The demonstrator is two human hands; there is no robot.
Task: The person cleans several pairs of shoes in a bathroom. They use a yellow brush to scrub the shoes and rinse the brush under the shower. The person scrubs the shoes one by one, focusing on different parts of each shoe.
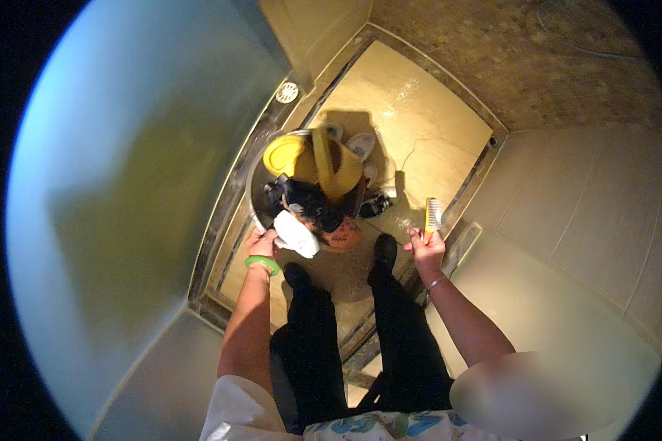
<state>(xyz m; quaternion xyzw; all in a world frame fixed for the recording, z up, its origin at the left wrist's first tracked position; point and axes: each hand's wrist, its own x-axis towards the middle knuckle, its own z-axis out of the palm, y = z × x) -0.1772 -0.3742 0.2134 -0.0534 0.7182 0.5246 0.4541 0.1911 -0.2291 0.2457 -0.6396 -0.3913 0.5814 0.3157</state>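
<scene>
My left hand (262, 242), with a green bangle at the wrist, grips one end of a white shoe (296, 234) at the near rim of a round metal basin (250, 190). A brush (433, 214) with a yellow handle and pale bristles stands upright in my right hand (427, 251), well to the right of the basin. Dark shoes (309, 201) are heaped in the basin, beside a yellow plastic container (342, 171) and a round yellow piece (283, 155). How the heap lies underneath is hidden.
Pale shoes (360, 146) and a black patterned shoe (376, 205) lie on the wet tiled floor (441, 132) beyond the basin. A salmon-coloured item (342, 234) bears writing. A round floor drain (287, 92) sits near the left wall. Tiled walls (562, 209) enclose the floor.
</scene>
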